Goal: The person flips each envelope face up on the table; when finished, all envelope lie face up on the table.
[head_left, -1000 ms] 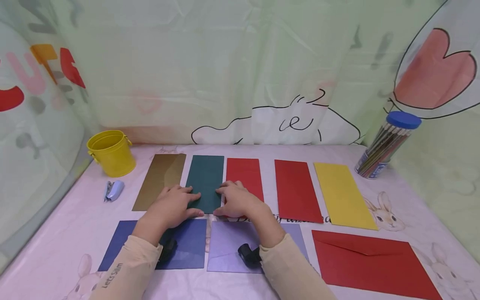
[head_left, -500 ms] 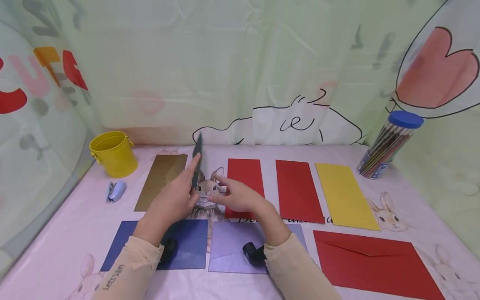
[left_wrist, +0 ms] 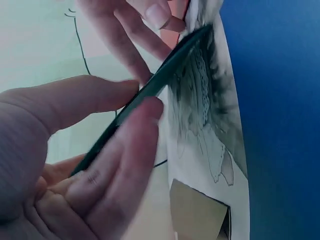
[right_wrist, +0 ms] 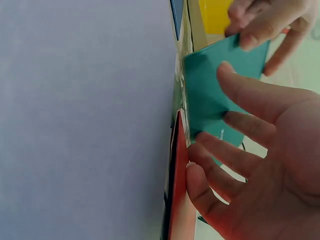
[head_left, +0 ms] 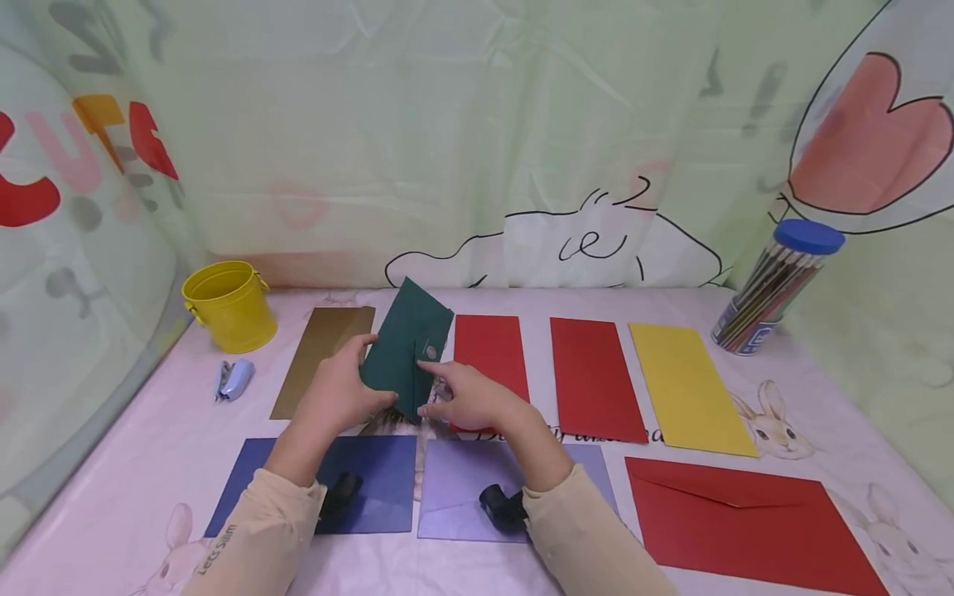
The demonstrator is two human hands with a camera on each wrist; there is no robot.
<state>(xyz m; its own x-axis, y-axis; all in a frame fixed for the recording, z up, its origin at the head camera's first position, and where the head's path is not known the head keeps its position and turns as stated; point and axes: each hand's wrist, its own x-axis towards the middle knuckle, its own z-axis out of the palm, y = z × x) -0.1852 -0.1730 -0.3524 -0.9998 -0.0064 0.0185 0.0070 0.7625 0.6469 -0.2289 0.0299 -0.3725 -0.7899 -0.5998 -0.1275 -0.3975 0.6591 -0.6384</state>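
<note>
As the left hand (head_left: 339, 389) tilts the green envelope (head_left: 406, 352) up off the table (head_left: 425, 571), we see its back for the first time: where a plain face lay flat a second ago, a flap edge (head_left: 414, 381) and a small printed mark (head_left: 431, 352) now show. The left thumb and fingers pinch it from either side, as the left wrist view confirms edge-on. The right hand (head_left: 473, 393) grips nothing; its index finger points straight out at the flap edge, though we cannot tell whether the tip touches. The envelope leans between the brown envelope (head_left: 320, 356) and the nearer red envelope (head_left: 492, 352), behind the blue envelope (head_left: 376, 488) and lilac envelope (head_left: 455, 488); whether its lowest corner meets the table, we cannot tell. The turn, we judge, brings the flap side within easy reach of the free hand.
</note>
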